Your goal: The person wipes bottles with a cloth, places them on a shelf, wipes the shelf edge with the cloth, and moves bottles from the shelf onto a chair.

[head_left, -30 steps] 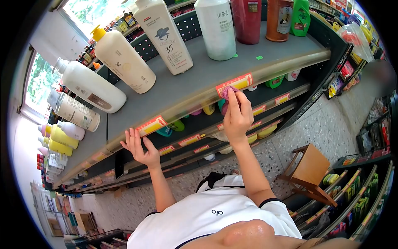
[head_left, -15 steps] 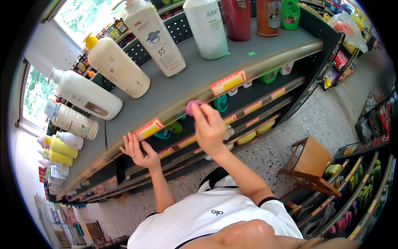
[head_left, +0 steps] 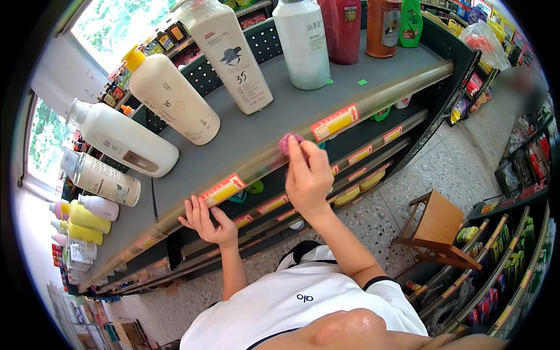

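Pinched in the fingers of my right hand [head_left: 309,184] is a crumpled pink-purple cloth [head_left: 290,144], pressed against the front edge strip [head_left: 265,160] of the top shelf, just left of a red-and-yellow price label [head_left: 333,122]. My left hand [head_left: 211,226] has its fingers spread, the tips resting at the same strip just below another price label [head_left: 223,189]. Above the hands, on the grey shelf [head_left: 245,137], stand a cream bottle with a yellow cap [head_left: 172,99], a tall white bottle [head_left: 230,61] and a white pump bottle [head_left: 125,140].
Lower shelves with more price labels [head_left: 360,154] run beneath the hands. A wooden stool [head_left: 438,219] stands on the speckled floor at the right, beside a rack of small packets [head_left: 496,262]. A dark phone-like object [head_left: 174,252] is below the strip at left.
The view has shifted slightly, so the shelf appears lower and further right. My right hand with the cloth has risen slightly against the strip; my left hand keeps its place by the label.
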### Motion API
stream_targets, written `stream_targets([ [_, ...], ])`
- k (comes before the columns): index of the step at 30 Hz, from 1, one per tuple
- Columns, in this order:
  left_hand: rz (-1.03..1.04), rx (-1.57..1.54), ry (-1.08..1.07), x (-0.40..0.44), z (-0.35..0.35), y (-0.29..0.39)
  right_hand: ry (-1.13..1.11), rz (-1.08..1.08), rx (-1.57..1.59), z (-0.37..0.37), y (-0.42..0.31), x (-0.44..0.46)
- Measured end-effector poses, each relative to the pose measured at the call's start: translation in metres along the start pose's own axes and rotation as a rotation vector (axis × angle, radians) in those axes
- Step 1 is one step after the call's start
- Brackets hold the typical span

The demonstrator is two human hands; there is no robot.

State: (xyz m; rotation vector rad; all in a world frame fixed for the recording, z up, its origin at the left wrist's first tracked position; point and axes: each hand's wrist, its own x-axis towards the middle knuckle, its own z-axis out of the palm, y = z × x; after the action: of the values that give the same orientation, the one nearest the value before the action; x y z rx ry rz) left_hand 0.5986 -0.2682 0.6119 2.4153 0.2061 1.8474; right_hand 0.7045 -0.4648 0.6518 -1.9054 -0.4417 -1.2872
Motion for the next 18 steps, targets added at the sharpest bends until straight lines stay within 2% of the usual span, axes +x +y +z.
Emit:
stream_targets([
  [12,0.033,-0.032,-0.001,-0.003,0.001,-0.006,0.030,0.120,-0.266,-0.011,0.035,0.038],
  [18,0.038,-0.056,-0.016,-0.003,-0.001,-0.007,0.016,0.169,-0.281,-0.013,0.038,0.039],
])
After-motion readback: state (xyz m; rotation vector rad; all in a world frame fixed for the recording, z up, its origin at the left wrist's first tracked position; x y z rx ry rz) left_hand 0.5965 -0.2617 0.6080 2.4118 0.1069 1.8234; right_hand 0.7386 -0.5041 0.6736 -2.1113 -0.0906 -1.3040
